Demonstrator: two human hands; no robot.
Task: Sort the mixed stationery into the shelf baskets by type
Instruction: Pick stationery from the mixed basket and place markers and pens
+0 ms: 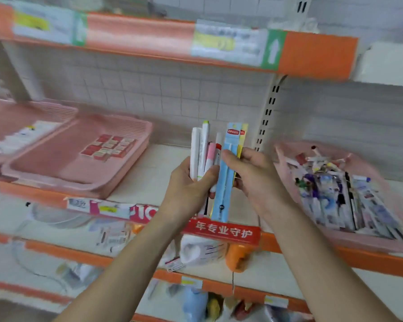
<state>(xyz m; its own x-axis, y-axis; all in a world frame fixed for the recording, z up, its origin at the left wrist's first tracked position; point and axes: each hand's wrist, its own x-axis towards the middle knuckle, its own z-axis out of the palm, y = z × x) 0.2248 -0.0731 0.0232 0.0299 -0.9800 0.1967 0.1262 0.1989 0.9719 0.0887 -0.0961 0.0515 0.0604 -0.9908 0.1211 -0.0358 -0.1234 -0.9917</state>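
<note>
Currently, between the left basket [147, 135] and right basket [358, 241], my left hand [189, 189] grips loose pens [205, 145] upright while my right hand [256, 177] pinches the blue packet [222, 196], best drawn straight up, pens kept bunched.

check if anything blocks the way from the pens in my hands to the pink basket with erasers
Nothing visible does. The pens in the left hand and blue pack in the right hand are above the shelf; the pink basket lies open to their left.
</note>
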